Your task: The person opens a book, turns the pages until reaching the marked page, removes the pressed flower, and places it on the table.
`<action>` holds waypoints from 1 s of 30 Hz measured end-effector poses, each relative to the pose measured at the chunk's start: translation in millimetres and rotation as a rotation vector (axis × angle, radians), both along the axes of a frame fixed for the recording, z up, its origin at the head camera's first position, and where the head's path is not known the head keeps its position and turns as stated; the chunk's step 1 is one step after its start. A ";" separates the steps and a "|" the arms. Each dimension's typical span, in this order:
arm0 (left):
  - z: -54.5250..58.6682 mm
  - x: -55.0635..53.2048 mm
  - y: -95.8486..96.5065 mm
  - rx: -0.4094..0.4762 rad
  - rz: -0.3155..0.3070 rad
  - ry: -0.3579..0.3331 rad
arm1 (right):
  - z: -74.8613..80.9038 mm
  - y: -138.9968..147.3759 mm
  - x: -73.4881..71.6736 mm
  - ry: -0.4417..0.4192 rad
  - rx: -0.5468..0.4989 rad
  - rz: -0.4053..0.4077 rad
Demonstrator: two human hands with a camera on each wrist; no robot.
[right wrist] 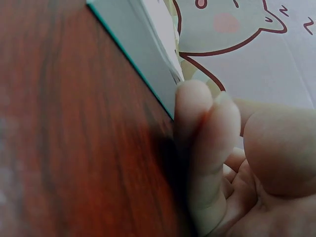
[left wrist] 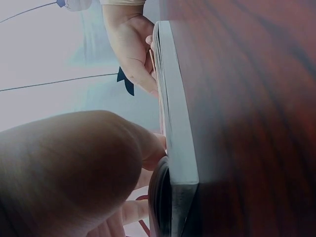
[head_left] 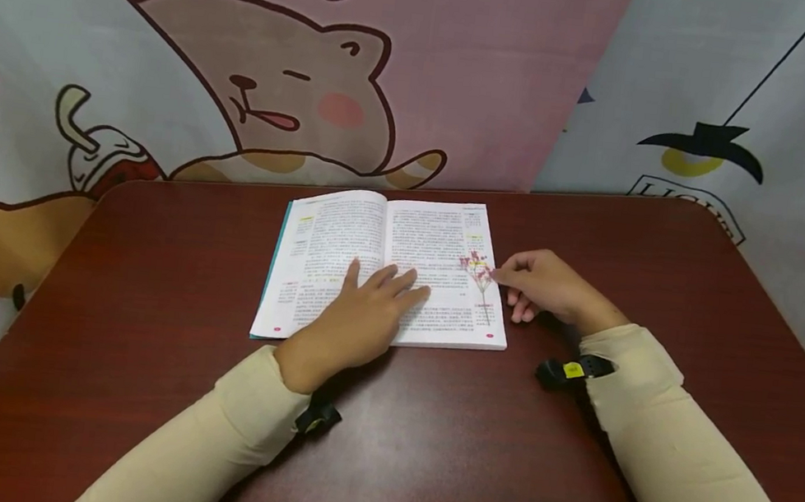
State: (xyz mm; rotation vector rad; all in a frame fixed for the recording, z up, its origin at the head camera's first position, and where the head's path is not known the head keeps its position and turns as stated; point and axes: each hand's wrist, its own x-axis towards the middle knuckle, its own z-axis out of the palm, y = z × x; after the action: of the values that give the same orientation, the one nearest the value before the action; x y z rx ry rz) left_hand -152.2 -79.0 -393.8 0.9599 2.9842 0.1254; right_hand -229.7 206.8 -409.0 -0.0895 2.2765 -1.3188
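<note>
An open book lies on the table, printed pages up, with a teal cover edge at its left. My left hand rests on the lower middle of the pages, fingers spread. Along the right page's outer margin lies a thin sprig of small pink flowers, its stem pointing down the page. At the page's right edge, my right hand pinches the side of the flower head between thumb and forefinger; its other fingers curl beneath. In the right wrist view, fingers of that hand hide the contact.
The reddish-brown wooden table extends around the book. Behind it hangs a cloth printed with cartoon animals. Black wrist straps sit below both cream sleeves.
</note>
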 end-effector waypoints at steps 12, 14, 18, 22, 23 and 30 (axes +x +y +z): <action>-0.5 0.2 -0.3 0.000 -0.004 -0.008 | 6.2 5.4 6.8 -0.019 -0.086 -0.006; -0.2 0.2 -0.3 -0.005 -0.003 -0.010 | 6.8 8.3 6.7 -0.020 -0.097 -0.006; 0.3 0.5 -0.3 -0.004 -0.005 -0.005 | 8.7 13.3 6.3 -0.004 -0.100 -0.006; 0.7 1.2 -0.6 -0.004 -0.006 -0.004 | 11.4 15.6 6.7 -0.002 -0.099 0.001; 0.8 1.4 -0.8 -0.005 -0.006 -0.005 | 12.2 16.2 6.9 -0.002 -0.096 0.003; 0.8 0.9 -0.7 -0.001 -0.007 -0.002 | 18.4 22.9 8.4 0.001 -0.071 -0.013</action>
State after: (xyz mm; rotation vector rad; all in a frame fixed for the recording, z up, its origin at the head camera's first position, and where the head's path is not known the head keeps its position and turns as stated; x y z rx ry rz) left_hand -151.3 -79.7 -393.0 0.9699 2.9781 0.1255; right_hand -221.3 229.7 -390.7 -0.0997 2.2355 -1.4065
